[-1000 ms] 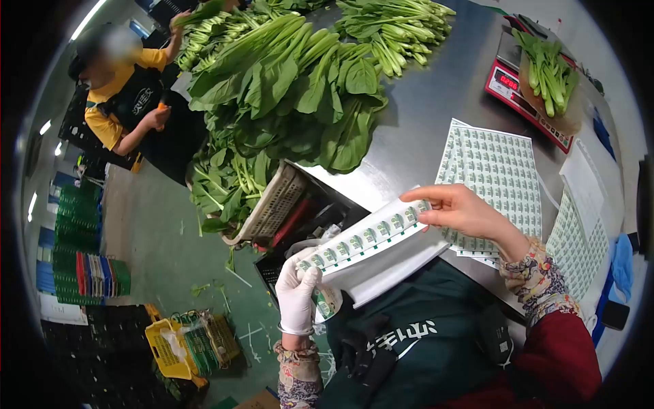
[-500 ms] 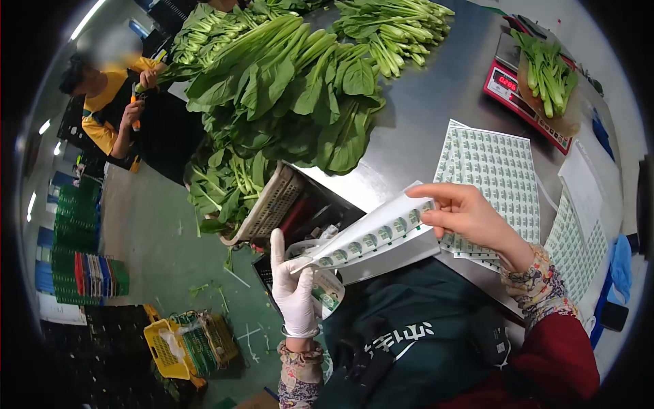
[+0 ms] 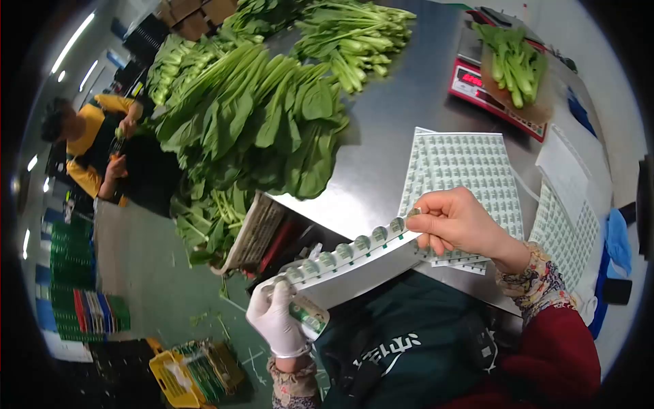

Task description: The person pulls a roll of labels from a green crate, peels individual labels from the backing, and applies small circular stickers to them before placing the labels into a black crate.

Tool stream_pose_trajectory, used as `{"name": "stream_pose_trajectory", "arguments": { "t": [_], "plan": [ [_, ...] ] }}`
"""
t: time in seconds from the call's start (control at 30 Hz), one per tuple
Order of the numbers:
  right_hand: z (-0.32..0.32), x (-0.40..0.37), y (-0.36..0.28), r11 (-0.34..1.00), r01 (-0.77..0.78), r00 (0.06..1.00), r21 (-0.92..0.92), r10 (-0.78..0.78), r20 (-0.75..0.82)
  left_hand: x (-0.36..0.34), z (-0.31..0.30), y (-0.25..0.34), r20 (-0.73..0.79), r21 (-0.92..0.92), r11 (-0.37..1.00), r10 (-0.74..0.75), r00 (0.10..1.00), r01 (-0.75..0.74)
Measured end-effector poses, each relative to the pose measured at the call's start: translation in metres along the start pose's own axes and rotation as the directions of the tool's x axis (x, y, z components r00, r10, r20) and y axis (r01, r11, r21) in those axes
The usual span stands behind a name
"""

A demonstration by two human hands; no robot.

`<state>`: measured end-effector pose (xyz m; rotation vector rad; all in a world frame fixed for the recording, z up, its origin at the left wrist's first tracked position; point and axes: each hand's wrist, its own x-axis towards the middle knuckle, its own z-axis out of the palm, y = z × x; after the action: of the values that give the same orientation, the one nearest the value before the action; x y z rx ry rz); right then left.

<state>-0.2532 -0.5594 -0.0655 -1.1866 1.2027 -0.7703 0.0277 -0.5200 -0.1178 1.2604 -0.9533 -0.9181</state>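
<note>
A white sticker sheet (image 3: 354, 269) with a row of round green labels along its folded upper edge stretches between my two hands, the labels standing partly off the backing. My left hand (image 3: 278, 320), in a white glove, is closed on its left end. At the right end, my right hand (image 3: 453, 221), ungloved, pinches the edge between thumb and fingers. Just beside my left hand is a green-and-white printed piece (image 3: 310, 318), partly hidden. Behind my right hand, more sticker sheets (image 3: 463, 163) lie stacked on the metal table (image 3: 375, 136).
Leafy greens (image 3: 252, 116) are heaped at the table's left, above a crate (image 3: 252, 235). A red scale (image 3: 470, 88) carries a bunch of greens (image 3: 514, 65). Other sheets (image 3: 569, 225) lie at right. A co-worker (image 3: 95, 146) stands far left; a yellow basket (image 3: 177, 382) is on the floor.
My left hand has gone from extended fingers to a closed grip and moved down-left. My right fingers have closed more tightly. The sheet's fold now curves, with labels lifting along it. The view has shifted.
</note>
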Motion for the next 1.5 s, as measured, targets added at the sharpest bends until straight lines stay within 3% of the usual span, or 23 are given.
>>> {"name": "stream_pose_trajectory", "arguments": {
  "t": [0.1,0.2,0.27,0.3,0.37,0.4,0.5,0.57,0.7,0.8,0.9,0.93,1.0,1.07,1.1,1.13,1.17,1.2,1.27,1.3,1.37,1.43,1.5],
  "plan": [
    [-0.013,-0.019,-0.022,0.974,0.16,0.983,-0.163,-0.172,-0.064,0.001,0.023,0.029,-0.079,-0.086,0.994,0.058,0.995,-0.065],
    [-0.034,-0.029,-0.022,0.898,0.315,0.923,-0.306,-0.365,-0.121,0.008,0.04,0.037,0.035,-0.044,0.997,0.07,0.997,-0.068],
    [-0.048,-0.032,-0.022,0.895,0.269,0.922,-0.356,-0.346,-0.172,0.016,0.055,0.034,0.155,0.047,0.999,-0.034,0.987,0.027],
    [-0.057,-0.029,-0.017,0.883,0.232,0.934,-0.409,-0.319,-0.16,0.023,0.06,0.022,0.261,-0.002,0.99,-0.137,0.956,0.143],
    [-0.08,-0.016,0.001,0.845,0.152,0.956,-0.513,-0.257,-0.139,0.028,0.082,0.005,0.286,-0.118,0.917,-0.337,0.897,0.382],
    [-0.092,-0.01,0.004,0.787,0.136,0.966,-0.602,-0.24,-0.095,0.03,0.087,-0.003,0.293,-0.11,0.91,-0.356,0.888,0.401],
    [-0.114,0.018,0.003,0.545,0.455,0.783,-0.704,-0.622,0.024,0.032,0.097,-0.017,0.319,-0.08,0.911,-0.36,0.877,0.403],
    [-0.11,0.029,-0.006,0.433,0.49,0.793,-0.757,-0.582,0.18,0.03,0.104,-0.018,0.315,-0.077,0.92,-0.342,0.885,0.384],
    [-0.092,0.051,-0.012,0.301,0.498,0.857,-0.814,-0.314,0.408,0.03,0.115,-0.025,0.294,-0.125,0.922,-0.319,0.901,0.367],
    [-0.096,0.072,0.003,0.318,0.592,0.806,-0.741,-0.233,0.544,0.031,0.116,-0.032,0.303,-0.102,0.915,-0.345,0.888,0.39],
    [-0.094,0.078,0.016,0.314,0.661,0.75,-0.682,-0.242,0.616,0.033,0.116,-0.039,0.293,-0.068,0.92,-0.351,0.889,0.386],
    [-0.097,0.083,0.028,0.197,0.738,0.667,-0.645,-0.356,0.654,0.035,0.119,-0.04,0.289,-0.056,0.92,-0.357,0.888,0.387],
    [-0.102,0.082,0.035,0.129,0.787,0.584,-0.603,-0.471,0.661,0.037,0.125,-0.039,0.304,-0.019,0.891,-0.428,0.851,0.455],
    [-0.109,0.078,0.04,0.054,0.786,0.529,-0.616,-0.577,0.623,0.044,0.13,-0.059,0.316,0.11,0.911,-0.412,0.855,0.398],
    [-0.117,0.081,0.047,0.101,0.779,0.513,-0.619,-0.671,0.536,0.046,0.136,-0.062,0.321,0.155,0.906,-0.423,0.847,0.394],
    [-0.122,0.079,0.053,0.287,0.69,0.627,-0.664,-0.696,0.351,0.049,0.139,-0.066,0.367,0.088,0.903,-0.421,0.829,0.42],
    [-0.124,0.08,0.053,0.376,0.589,0.67,-0.715,-0.722,0.172,0.052,0.138,-0.071,0.406,0.027,0.894,-0.418,0.813,0.446],
    [-0.122,0.075,0.05,0.626,0.449,0.79,-0.637,-0.612,-0.045,0.056,0.137,-0.078,0.348,-0.025,0.939,-0.313,0.884,0.342],
    [-0.11,0.068,0.047,0.725,0.411,0.763,-0.553,-0.606,-0.226,0.054,0.114,-0.063,0.307,-0.168,0.912,-0.312,0.899,0.374],
    [-0.096,0.06,0.037,0.858,0.323,0.86,-0.4,-0.442,-0.254,0.051,0.104,-0.051,0.265,-0.283,0.871,-0.332,0.905,0.402],
    [-0.051,0.043,0.024,0.93,0.241,0.934,-0.279,-0.3,-0.194,0.052,0.066,-0.058,0.194,-0.186,0.958,-0.18,0.964,0.216],
    [0.0,0.036,0.029,0.876,0.403,0.913,-0.264,-0.405,0.05,0.043,0.042,-0.05,0.096,-0.161,0.971,-0.161,0.982,0.175],
    [0.057,0.035,0.041,0.55,0.657,0.734,-0.516,-0.623,0.271,0.035,0.027,-0.052,0.054,-0.244,0.96,-0.125,0.991,0.135]
  ]
}}
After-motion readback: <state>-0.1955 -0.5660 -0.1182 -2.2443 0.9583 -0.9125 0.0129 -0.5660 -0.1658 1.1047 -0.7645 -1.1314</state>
